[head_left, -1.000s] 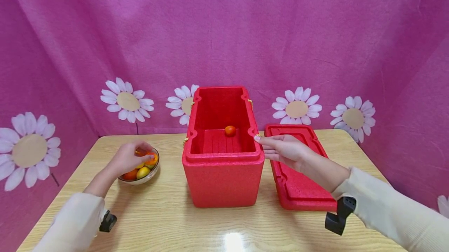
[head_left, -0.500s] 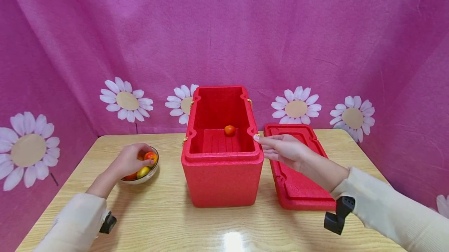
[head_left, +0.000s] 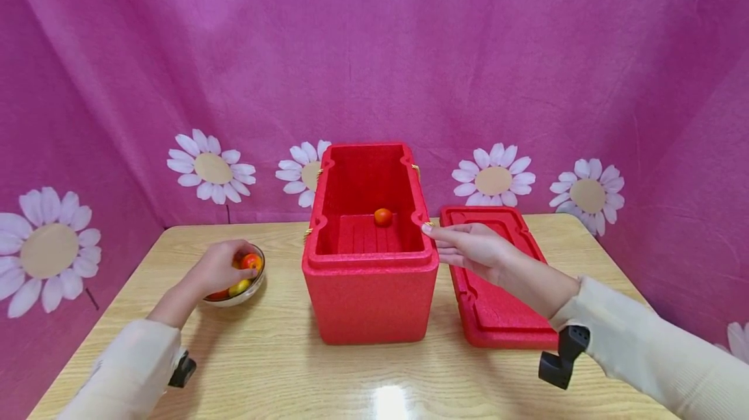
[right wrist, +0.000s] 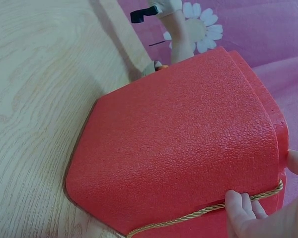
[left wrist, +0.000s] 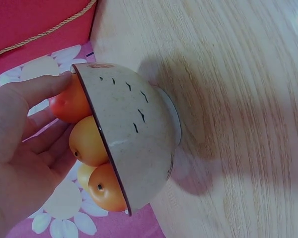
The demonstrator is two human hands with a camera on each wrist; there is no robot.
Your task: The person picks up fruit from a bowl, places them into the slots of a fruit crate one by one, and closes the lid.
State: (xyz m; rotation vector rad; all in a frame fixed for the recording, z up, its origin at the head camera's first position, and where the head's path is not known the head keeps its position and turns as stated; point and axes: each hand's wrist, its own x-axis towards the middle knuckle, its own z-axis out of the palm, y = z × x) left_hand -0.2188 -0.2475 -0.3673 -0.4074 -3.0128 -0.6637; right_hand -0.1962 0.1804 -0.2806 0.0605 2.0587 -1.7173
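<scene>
At the bowl on the left, my left hand reaches in from above. Its thumb and fingers close around a round red-orange fruit at the bowl's edge; the thumb tip lies right by the rim. Other yellow and orange fruits share the bowl, partly hidden by the hand. My right hand touches the right side of a tall red foam box. Its thumb rests on the rim, while the fingers press the outer wall beside a gold cord. A single orange-red fruit lies inside the box.
Right of the box, a red lid lies on the wooden table, below my right forearm. Bare tabletop shows between bowl and box. A pink curtain with white daisies hangs behind.
My left fingers have settled lower around the red-orange fruit, and the hand has shifted slightly right. My right hand stays at the box; the fruit inside it is still.
</scene>
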